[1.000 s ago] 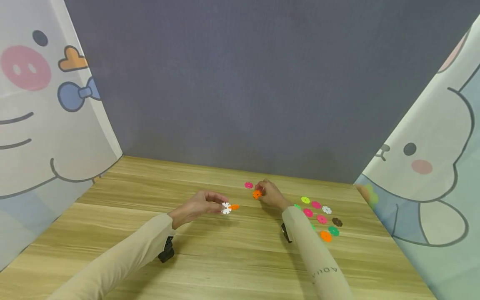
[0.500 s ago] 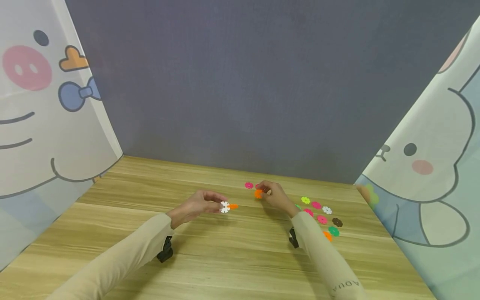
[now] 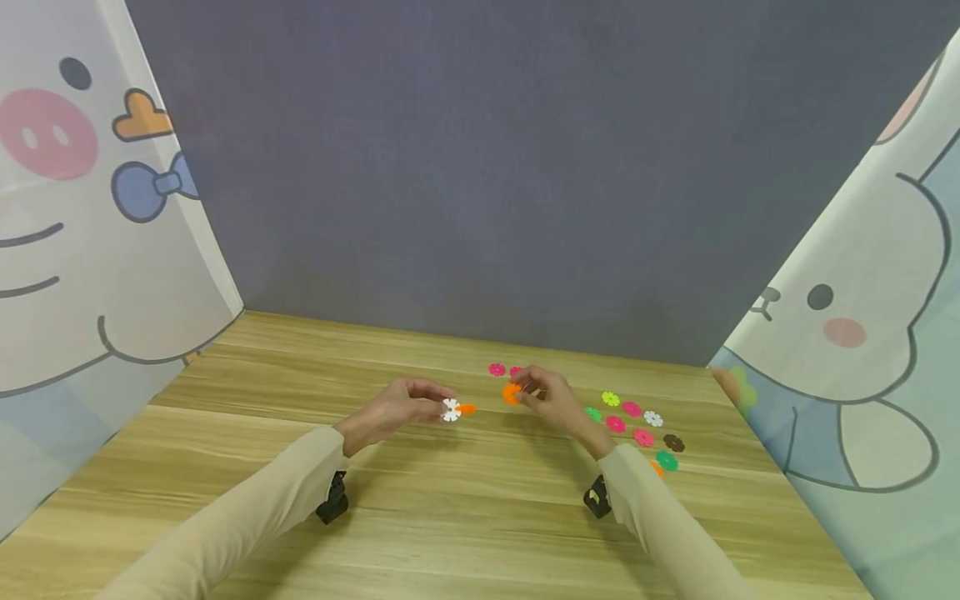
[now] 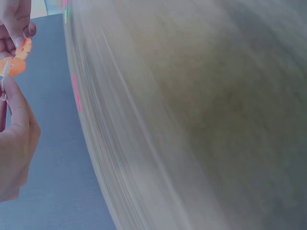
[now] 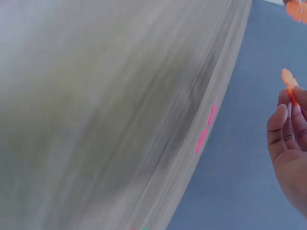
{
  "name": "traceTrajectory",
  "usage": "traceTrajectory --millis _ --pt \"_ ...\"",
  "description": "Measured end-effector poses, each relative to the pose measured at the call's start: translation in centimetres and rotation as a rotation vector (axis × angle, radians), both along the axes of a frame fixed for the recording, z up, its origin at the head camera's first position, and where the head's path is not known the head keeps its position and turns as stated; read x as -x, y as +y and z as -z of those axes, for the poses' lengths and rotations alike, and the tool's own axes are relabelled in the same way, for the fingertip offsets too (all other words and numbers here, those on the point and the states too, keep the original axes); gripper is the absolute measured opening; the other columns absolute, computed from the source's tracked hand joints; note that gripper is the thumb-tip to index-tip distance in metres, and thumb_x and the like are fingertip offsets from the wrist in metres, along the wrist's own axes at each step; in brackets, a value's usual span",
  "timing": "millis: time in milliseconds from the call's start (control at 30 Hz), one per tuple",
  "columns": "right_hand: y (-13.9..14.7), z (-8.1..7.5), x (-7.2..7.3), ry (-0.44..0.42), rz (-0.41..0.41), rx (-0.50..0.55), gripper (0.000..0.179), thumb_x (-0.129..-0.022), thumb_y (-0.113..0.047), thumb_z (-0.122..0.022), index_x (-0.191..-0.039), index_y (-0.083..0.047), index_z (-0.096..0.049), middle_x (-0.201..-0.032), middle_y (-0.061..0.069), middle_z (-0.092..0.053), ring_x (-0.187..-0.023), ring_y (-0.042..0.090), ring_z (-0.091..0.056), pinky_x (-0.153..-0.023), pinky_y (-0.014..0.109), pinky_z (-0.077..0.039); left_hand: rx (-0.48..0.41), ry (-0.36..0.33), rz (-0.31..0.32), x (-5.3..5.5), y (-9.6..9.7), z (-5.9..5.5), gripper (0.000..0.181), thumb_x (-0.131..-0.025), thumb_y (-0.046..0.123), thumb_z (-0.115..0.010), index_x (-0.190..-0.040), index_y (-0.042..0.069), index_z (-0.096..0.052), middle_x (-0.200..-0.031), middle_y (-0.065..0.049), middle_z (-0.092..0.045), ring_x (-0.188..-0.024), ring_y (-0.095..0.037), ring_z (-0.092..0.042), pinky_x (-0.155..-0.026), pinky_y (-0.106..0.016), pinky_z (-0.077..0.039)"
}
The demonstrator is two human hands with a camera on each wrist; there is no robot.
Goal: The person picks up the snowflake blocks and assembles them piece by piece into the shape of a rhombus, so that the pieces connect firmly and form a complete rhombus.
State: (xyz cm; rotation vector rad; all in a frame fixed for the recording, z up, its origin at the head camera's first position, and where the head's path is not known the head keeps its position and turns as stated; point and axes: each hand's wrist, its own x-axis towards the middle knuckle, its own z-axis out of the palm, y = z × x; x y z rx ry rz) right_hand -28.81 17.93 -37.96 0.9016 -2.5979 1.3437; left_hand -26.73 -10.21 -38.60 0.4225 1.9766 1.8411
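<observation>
My left hand [image 3: 405, 408] pinches a white notched flower-shaped disc [image 3: 451, 409] between thumb and fingers, above the wooden table. An orange disc [image 3: 467, 409], seen nearly edge-on, is joined to its right side. Just to the right, my right hand [image 3: 551, 400] pinches another orange disc [image 3: 512, 394] by its edge. A gap separates this disc from the joined pair in the head view. In the right wrist view, my curled fingers [image 5: 277, 127] hold the orange disc [image 5: 288, 79], with the other orange disc [image 5: 298, 11] at the top corner.
Two pink discs [image 3: 497, 369] lie behind my right hand. On the table's right side several loose discs are spread, including yellow [image 3: 611, 399], white [image 3: 653, 419], brown [image 3: 674, 443] and green [image 3: 667, 461]. My right sleeve partly covers an orange disc [image 3: 657, 470]. A grey panel [image 3: 465, 183] stands behind.
My right hand has shifted slightly right and towards me, and its orange disc has turned. A second pink disc has come into sight behind it. My left hand stays nearly still.
</observation>
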Motion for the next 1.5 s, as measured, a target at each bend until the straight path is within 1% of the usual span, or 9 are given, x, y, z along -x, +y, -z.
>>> traceTrajectory --millis 200,300,400,633,900,1133,1200,1300,1500 --pt "-1.2 -1.5 -2.7 -0.045 -0.028 0.071 0.021 -0.083 0.009 -0.058 -0.104 0.013 -0.055 -0.095 0.029 -0.06 -0.08 0.039 -0.058 -0.067 0.034 -0.054 0.002 0.007 -0.007 -0.1 0.2 -0.1 0.035 -0.084 0.006 -0.063 -0.118 -0.003 -0.057 -0.12 -0.015 -0.057 -0.093 -0.016 -0.063 -0.094 -0.045 -0.046" --pt "-1.6 -1.5 -3.3 -0.08 -0.032 0.114 0.022 -0.083 0.01 -0.057 -0.104 0.015 -0.054 -0.094 0.031 -0.059 -0.081 0.04 -0.058 -0.07 0.04 -0.054 -0.003 0.005 -0.008 -0.1 0.2 -0.1 0.037 -0.084 0.007 -0.064 -0.119 -0.004 -0.056 -0.119 -0.014 -0.057 -0.093 -0.016 -0.063 -0.094 -0.045 -0.046" --pt "-1.8 -0.5 -3.1 -0.093 -0.026 0.154 0.021 -0.083 0.009 -0.058 -0.104 0.014 -0.055 -0.093 0.03 -0.059 -0.079 0.035 -0.059 -0.07 0.039 -0.054 -0.001 0.008 -0.008 -0.1 0.3 -0.2 0.04 -0.084 0.008 -0.064 -0.121 -0.005 -0.054 -0.12 -0.014 -0.056 -0.094 -0.016 -0.063 -0.094 -0.045 -0.046" --pt "-2.3 1.5 -2.6 -0.137 0.002 0.205 0.024 -0.084 0.002 -0.061 -0.106 0.008 -0.057 -0.098 0.025 -0.059 -0.082 0.015 -0.058 -0.071 0.023 -0.053 0.021 0.009 -0.013 -0.2 0.6 -0.1 0.04 -0.084 0.008 -0.064 -0.121 -0.004 -0.055 -0.118 -0.013 -0.057 -0.094 -0.017 -0.063 -0.094 -0.044 -0.046" --pt "-3.1 1.2 -3.3 -0.187 0.061 0.254 0.024 -0.084 0.002 -0.06 -0.107 0.008 -0.058 -0.096 0.024 -0.058 -0.078 0.012 -0.059 -0.071 0.037 -0.055 0.022 0.012 -0.017 -0.1 0.7 0.0 0.037 -0.084 0.007 -0.063 -0.119 -0.004 -0.056 -0.115 -0.013 -0.059 -0.092 -0.016 -0.063 -0.094 -0.044 -0.047" --pt "-3.9 -0.5 -4.8 -0.19 0.04 0.251 0.024 -0.082 0.01 -0.057 -0.106 0.013 -0.055 -0.097 0.031 -0.056 -0.081 0.024 -0.059 -0.07 0.024 -0.054 0.023 -0.003 -0.026 -0.3 0.8 -0.2 0.037 -0.084 0.006 -0.064 -0.119 -0.003 -0.056 -0.116 -0.014 -0.058 -0.091 -0.017 -0.063 -0.094 -0.044 -0.047" --pt "-3.9 -0.1 -4.5 -0.177 0.038 0.252 0.023 -0.083 0.009 -0.057 -0.105 0.013 -0.055 -0.096 0.03 -0.056 -0.08 0.022 -0.059 -0.069 0.022 -0.053 0.025 -0.005 -0.036 -0.3 0.9 -0.2 0.037 -0.084 0.005 -0.064 -0.119 -0.003 -0.056 -0.116 -0.014 -0.057 -0.09 -0.016 -0.063 -0.092 -0.043 -0.048" --pt "-3.7 0.8 -4.0 -0.177 0.051 0.268 0.023 -0.083 0.005 -0.059 -0.105 0.01 -0.057 -0.096 0.026 -0.057 -0.079 0.016 -0.059 -0.068 0.024 -0.053 0.027 -0.009 -0.044 -0.2 0.9 -0.3 0.037 -0.084 0.005 -0.063 -0.119 -0.003 -0.056 -0.116 -0.014 -0.057 -0.089 -0.015 -0.063 -0.091 -0.043 -0.048" --pt "-4.2 0.6 -4.2 -0.231 0.093 0.317 0.022 -0.084 0.006 -0.057 -0.105 0.009 -0.058 -0.095 0.025 -0.058 -0.078 0.015 -0.06 -0.075 0.042 -0.054 0.011 -0.014 -0.052 -0.2 1.0 -0.4 0.036 -0.084 0.006 -0.064 -0.118 -0.003 -0.057 -0.111 -0.013 -0.059 -0.088 -0.015 -0.063 -0.091 -0.044 -0.049"
